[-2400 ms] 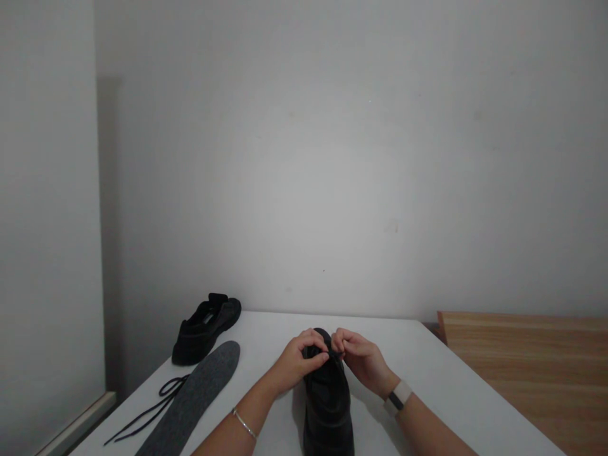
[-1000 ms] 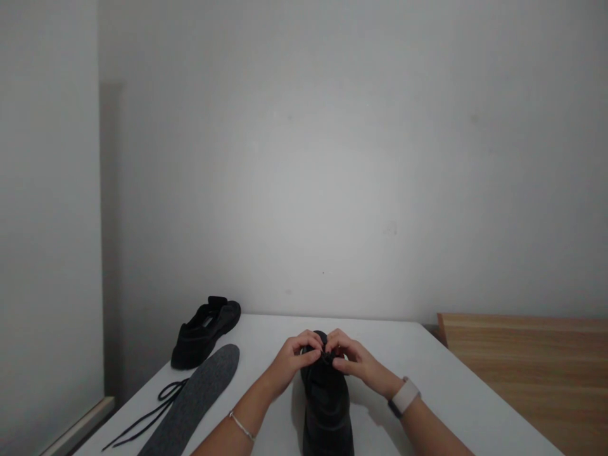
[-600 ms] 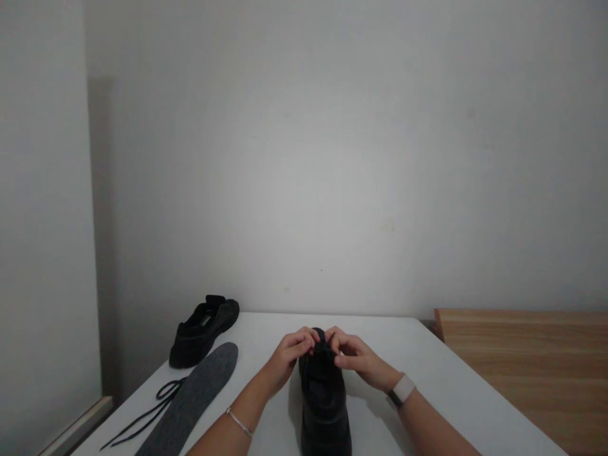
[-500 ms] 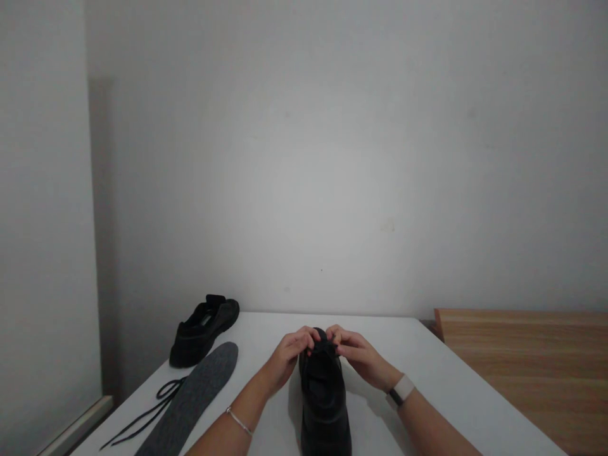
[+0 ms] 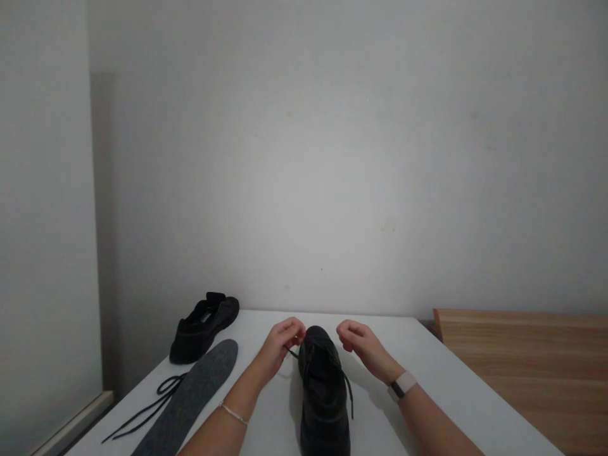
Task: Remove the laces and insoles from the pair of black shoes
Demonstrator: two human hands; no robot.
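A black lace-up shoe [image 5: 325, 411] stands on the table in front of me, heel toward me and toe toward the wall. My left hand [image 5: 282, 342] is at the left of its toe end, fingers pinched on a thin black shoelace [image 5: 291, 352] that runs to the shoe. Another stretch of lace [image 5: 350, 396] hangs loose down the shoe's right side. Curled in the air just right of the toe is my right hand [image 5: 358, 340], apart from the shoe; no lace can be seen running to it.
A second black shoe [image 5: 197, 335] rests at the table's far left corner. Nearer lie a grey insole [image 5: 199, 386] and a separate looped black lace [image 5: 154, 408], partly against it. The white table [image 5: 427, 386] meets the wall behind; a wooden panel [image 5: 517, 373] is at right.
Both hands were together on the shoe's lacing. They have parted, the left moving left with a lace and the right moving off to the right. A lace now hangs on the shoe's right side.
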